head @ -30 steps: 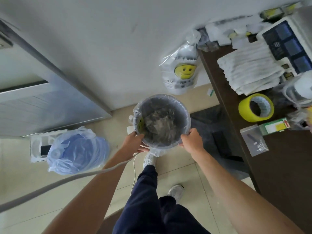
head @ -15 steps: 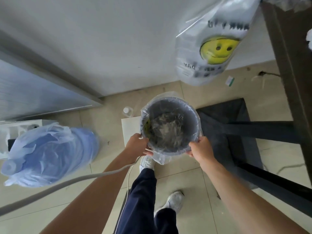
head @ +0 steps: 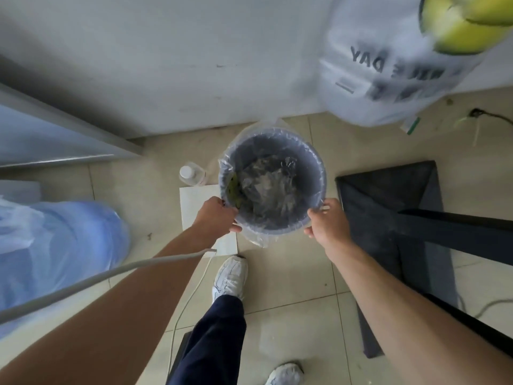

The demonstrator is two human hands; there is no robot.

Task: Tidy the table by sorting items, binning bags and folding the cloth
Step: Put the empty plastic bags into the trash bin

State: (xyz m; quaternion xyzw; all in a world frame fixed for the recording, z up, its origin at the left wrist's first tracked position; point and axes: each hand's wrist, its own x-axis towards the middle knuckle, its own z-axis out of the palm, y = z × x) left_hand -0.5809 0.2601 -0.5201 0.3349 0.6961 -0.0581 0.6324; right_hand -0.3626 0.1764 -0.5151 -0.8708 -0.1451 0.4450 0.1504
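A round grey bin point(head: 313, 165) lined with a clear plastic liner sits low over the tiled floor near the wall. Crumpled clear bags point(head: 266, 187) and a bit of green lie inside it. My left hand point(head: 215, 216) grips the bin's near-left rim. My right hand point(head: 329, 223) grips the near-right rim. A white plastic bag with a yellow smiley face point(head: 397, 65) hangs at the top right, blurred. The table top is out of view.
A big blue water jug in a plastic cover point(head: 55, 254) lies on the floor at the left. A small clear bottle point(head: 191, 173) stands by the bin on a white sheet point(head: 194, 201). A dark mat point(head: 388, 207) and black table legs point(head: 458, 226) are at the right.
The view has dropped towards the floor and the table has left the frame. Both hands stay on the bin's rim, and the bin has come lower, close to the floor.
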